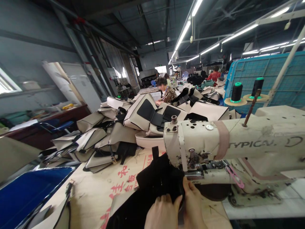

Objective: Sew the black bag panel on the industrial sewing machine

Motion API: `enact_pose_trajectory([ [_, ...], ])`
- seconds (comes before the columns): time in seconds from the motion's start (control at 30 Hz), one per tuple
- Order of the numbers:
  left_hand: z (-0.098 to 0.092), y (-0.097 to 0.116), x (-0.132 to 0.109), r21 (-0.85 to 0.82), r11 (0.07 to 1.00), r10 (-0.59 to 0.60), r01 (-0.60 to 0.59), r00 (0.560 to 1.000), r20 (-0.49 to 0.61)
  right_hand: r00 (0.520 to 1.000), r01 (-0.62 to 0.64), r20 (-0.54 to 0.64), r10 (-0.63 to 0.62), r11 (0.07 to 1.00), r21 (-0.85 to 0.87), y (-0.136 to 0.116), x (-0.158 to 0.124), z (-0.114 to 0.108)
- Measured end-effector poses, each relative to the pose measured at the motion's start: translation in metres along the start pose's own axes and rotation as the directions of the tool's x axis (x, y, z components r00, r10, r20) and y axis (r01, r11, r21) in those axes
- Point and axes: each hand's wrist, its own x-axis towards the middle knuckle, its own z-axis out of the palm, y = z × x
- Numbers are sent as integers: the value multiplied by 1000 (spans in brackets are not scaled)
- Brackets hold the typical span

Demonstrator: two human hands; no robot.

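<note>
A black fabric bag piece (152, 190) lies under the head of a cream industrial sewing machine (195, 136) and spreads toward me over the wooden board. A strip of beige material shows beneath its left side. My left hand (162, 211) has its fingers curled into the black fabric, just in front of the needle area. Close beside it, my right hand (193, 203) pinches the fabric's right edge between thumb and fingers. The needle and the spot being stitched are hidden by the machine head and the dark cloth.
Beige bags with black trim (114, 136) are heaped behind and left of the wooden board (95, 197). Pink-handled snips (234, 176) rest on the machine. Thread spools (237, 92) stand behind it. A blue-lined bin (30, 194) sits at left. A person (169, 93) works beyond the heap.
</note>
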Motion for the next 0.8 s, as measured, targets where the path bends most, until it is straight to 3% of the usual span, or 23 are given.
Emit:
enact_pose_trajectory([
  [0.13, 26, 18, 36, -200, 941, -297, 273, 949, -102, 1000, -10, 16, 9, 1000, 24, 4, 5, -5],
  [0.3, 32, 33, 58, -343, 808, -523, 479, 851, -45, 997, -59, 56, 57, 997, 39, 2, 5, -7],
  [0.5, 38, 24, 56, -286, 913, -327, 292, 941, -82, 995, -66, 77, 60, 995, 71, -3, 4, -6],
  [0.8, 41, -2, 67, -569, 773, -346, 280, 938, -8, 995, -72, 72, 67, 996, 61, 4, 4, -1],
])
